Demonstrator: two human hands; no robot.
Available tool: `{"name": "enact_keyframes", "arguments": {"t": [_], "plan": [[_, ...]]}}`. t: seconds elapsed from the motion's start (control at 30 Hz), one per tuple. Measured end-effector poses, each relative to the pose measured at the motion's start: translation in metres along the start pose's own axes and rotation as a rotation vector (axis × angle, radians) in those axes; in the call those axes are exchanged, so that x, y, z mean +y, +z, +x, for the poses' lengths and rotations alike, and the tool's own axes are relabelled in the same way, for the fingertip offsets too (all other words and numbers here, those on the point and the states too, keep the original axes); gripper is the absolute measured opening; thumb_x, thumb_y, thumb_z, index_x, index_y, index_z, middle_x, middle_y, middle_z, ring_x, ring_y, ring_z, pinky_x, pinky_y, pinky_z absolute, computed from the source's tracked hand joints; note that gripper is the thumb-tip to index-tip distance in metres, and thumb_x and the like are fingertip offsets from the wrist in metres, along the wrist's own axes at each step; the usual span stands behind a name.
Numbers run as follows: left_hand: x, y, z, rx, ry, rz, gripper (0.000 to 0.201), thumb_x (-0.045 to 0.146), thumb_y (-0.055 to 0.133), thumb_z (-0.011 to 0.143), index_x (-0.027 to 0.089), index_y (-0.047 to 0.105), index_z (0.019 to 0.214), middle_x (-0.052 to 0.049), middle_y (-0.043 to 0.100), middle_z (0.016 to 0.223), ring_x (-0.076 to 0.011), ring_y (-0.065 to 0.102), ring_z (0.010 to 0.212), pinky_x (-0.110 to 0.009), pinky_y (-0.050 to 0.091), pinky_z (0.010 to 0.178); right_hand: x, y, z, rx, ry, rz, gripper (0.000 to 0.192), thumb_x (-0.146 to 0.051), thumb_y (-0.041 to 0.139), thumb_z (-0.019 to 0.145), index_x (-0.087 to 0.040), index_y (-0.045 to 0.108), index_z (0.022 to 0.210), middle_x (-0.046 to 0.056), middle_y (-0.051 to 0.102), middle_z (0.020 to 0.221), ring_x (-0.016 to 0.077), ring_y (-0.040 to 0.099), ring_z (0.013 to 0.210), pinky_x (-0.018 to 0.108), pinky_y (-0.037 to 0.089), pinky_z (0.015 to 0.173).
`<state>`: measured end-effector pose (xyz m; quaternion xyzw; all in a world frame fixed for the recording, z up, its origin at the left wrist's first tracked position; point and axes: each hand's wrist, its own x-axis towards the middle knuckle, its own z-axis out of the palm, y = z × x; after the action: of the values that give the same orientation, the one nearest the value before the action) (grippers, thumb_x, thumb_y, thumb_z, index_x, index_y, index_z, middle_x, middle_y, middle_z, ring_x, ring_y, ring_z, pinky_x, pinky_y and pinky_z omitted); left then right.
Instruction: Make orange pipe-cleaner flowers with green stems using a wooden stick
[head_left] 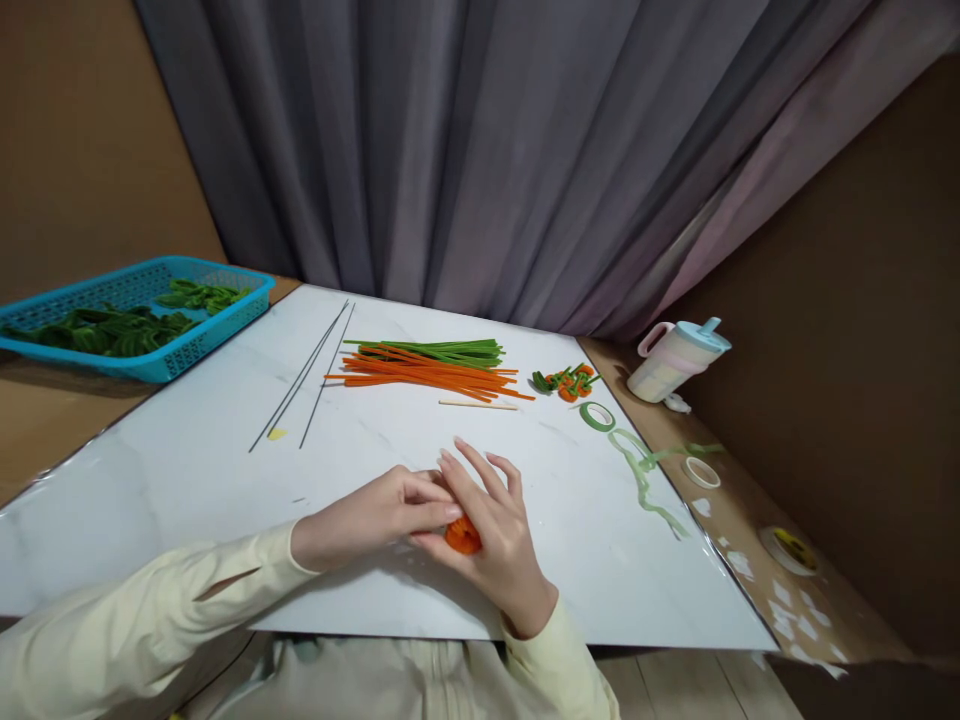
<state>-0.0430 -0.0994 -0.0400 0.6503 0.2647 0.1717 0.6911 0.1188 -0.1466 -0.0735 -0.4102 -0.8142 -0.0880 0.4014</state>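
- Left hand [397,512]: thumb and forefinger pinch the edge of an orange roll [463,542].
- Right hand [491,530]: thumb and forefinger curl around the roll; other fingers spread.
- Roll sits between both hands, near the white tabletop [592,550] (contact, cannot tell).
- Beyond: orange stems [427,376], thin stick [478,405].

The person wears a long-sleeved top in pale cream-yellow. The left sleeve [157,615] is loose and creased, with a narrow slit [226,584] gaping behind a plain, flat cuff [289,560]. The right sleeve [562,668], partly out of view, has soft folds near the wrist. The front of the clothing [367,680] looks beige to greyish, with vertical lines down the middle. The right hand [495,530] is bare and slender, its nails rather long and rounded.
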Motion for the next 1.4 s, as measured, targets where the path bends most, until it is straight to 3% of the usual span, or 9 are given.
{"name": "enact_keyframes", "arguments": {"t": [0.2, 0.43, 0.6, 0.8, 1.0, 1.4], "plan": [[-0.0072, 0.0007, 0.0006, 0.103, -0.15, -0.162, 0.022, 0.033, 0.068, 0.074, 0.011, 0.071, 0.077, -0.003, 0.064, 0.066, -0.0134, 0.055, 0.065, -0.023, 0.04, 0.064, -0.0003, 0.0007, -0.0011, -0.034, -0.006, 0.042, 0.055, -0.021, 0.059, 0.08, -0.016, 0.039, 0.131, 0.011, 0.065, 0.115, 0.0284, 0.048, 0.123, 0.047, 0.032, 0.098], [0.0011, -0.0006, 0.0015, 0.098, -0.042, -0.033, 0.022, 0.029, 0.069, 0.073, 0.015, 0.074, 0.088, -0.007, 0.07, 0.095, -0.0219, 0.059, 0.095, -0.029, 0.044, 0.083, 0.0041, 0.0009, -0.0036, -0.11, 0.086, 0.07, 0.056, -0.015, 0.052, 0.078, -0.017, 0.038, 0.132, 0.012, 0.06, 0.124, 0.0274, 0.045, 0.126, 0.046, 0.035, 0.095], [-0.0012, 0.0003, 0.0015, 0.128, -0.056, 0.015, 0.023, 0.03, 0.067, 0.073, 0.013, 0.073, 0.087, -0.008, 0.071, 0.091, -0.0218, 0.062, 0.086, -0.028, 0.047, 0.073, 0.001, -0.0003, -0.0008, -0.118, 0.13, 0.177, 0.061, -0.027, 0.062, 0.075, -0.018, 0.041, 0.132, 0.011, 0.062, 0.12, 0.0276, 0.049, 0.122, 0.045, 0.038, 0.093], [-0.0046, 0.0019, 0.0021, 0.184, -0.021, 0.03, 0.018, 0.027, 0.067, 0.072, 0.013, 0.073, 0.083, -0.006, 0.072, 0.089, -0.0211, 0.063, 0.087, -0.027, 0.048, 0.076, 0.0008, -0.0002, -0.0007, -0.151, 0.179, 0.265, 0.057, -0.015, 0.054, 0.077, -0.022, 0.042, 0.133, 0.009, 0.061, 0.122, 0.0239, 0.049, 0.121, 0.043, 0.04, 0.093], [-0.0084, 0.006, 0.0019, 0.228, 0.072, 0.02, 0.008, 0.022, 0.068, 0.071, 0.014, 0.07, 0.071, -0.003, 0.071, 0.082, -0.017, 0.064, 0.081, -0.023, 0.048, 0.073, 0.0012, 0.0013, -0.002, -0.215, 0.272, 0.428, 0.062, -0.012, 0.054, 0.078, -0.026, 0.04, 0.136, 0.007, 0.049, 0.136, 0.0212, 0.046, 0.125, 0.041, 0.039, 0.101], [-0.0069, 0.0076, -0.0012, 0.183, 0.039, 0.006, 0.015, 0.028, 0.067, 0.074, 0.014, 0.069, 0.068, -0.005, 0.071, 0.087, -0.0206, 0.063, 0.088, -0.027, 0.046, 0.08, -0.0033, -0.0015, 0.0011, -0.241, 0.298, 0.477, 0.053, -0.015, 0.049, 0.085, -0.027, 0.042, 0.136, 0.006, 0.048, 0.138, 0.0206, 0.044, 0.127, 0.043, 0.037, 0.103]]}}
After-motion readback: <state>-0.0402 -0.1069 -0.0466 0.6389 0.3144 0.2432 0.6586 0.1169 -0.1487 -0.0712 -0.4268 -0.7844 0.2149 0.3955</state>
